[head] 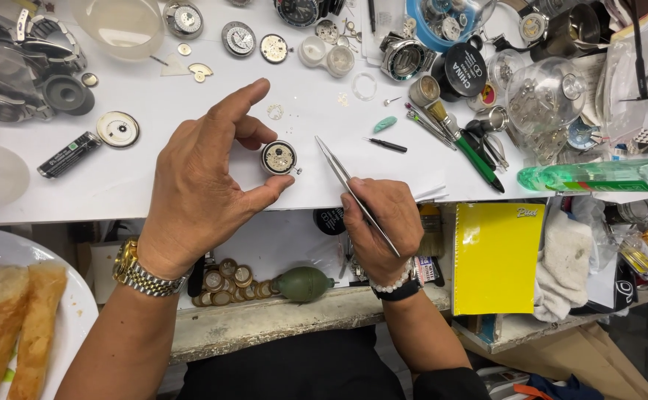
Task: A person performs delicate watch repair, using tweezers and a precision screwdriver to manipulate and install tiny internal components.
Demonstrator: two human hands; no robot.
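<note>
My left hand (202, 185) pinches a small round watch movement (279, 158) between thumb and fingers, just above the white work surface (154, 111). The forefinger stretches out over it. My right hand (383, 222) grips steel tweezers (339, 174) whose closed tips point up and to the left, a short way right of the movement and not touching it. A gold watch sits on my left wrist, a bead bracelet on my right.
Watch cases, dials and movements (239, 38) lie along the far edge with a brush (465, 144), a small screwdriver (387, 145) and glass domes (546, 92). A yellow notebook (496, 255), a green dust blower (303, 284) and coins (228, 281) lie below. A plate of toast (13, 326) is at lower left.
</note>
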